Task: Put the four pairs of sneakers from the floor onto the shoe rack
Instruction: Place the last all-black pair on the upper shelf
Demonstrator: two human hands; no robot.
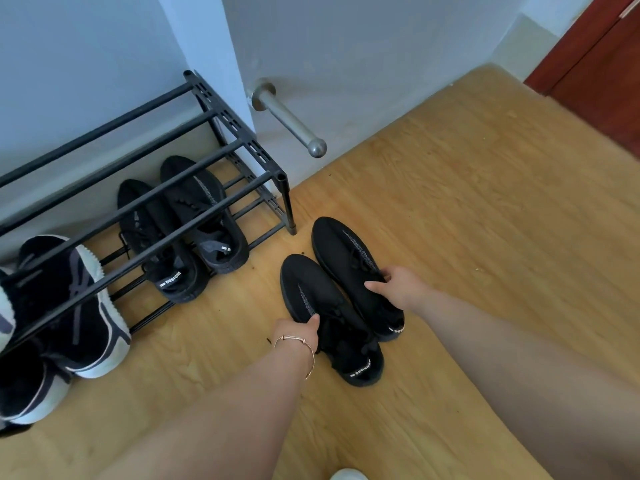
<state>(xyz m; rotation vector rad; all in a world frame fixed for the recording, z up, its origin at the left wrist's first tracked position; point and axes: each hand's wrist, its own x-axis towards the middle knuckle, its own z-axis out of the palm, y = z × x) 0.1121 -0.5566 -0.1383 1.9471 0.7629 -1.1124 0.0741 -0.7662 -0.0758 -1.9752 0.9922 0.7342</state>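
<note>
Two all-black sneakers sit side by side on the wooden floor, just right of the black shoe rack (242,150). My left hand (298,332) grips the left black sneaker (311,289) at its middle. My right hand (398,284) grips the right black sneaker (341,247) near its laces. A matching black pair (187,230) rests on the rack's lower tier at the right. Black sneakers with white soles (79,306) lie on the lower tier at the left. The rack's top tier holds nothing that I can see.
A metal doorstop rod (291,121) sticks out from the white wall just right of the rack. A red-brown door (602,60) stands at the far right. A white object (348,475) peeks in at the bottom edge.
</note>
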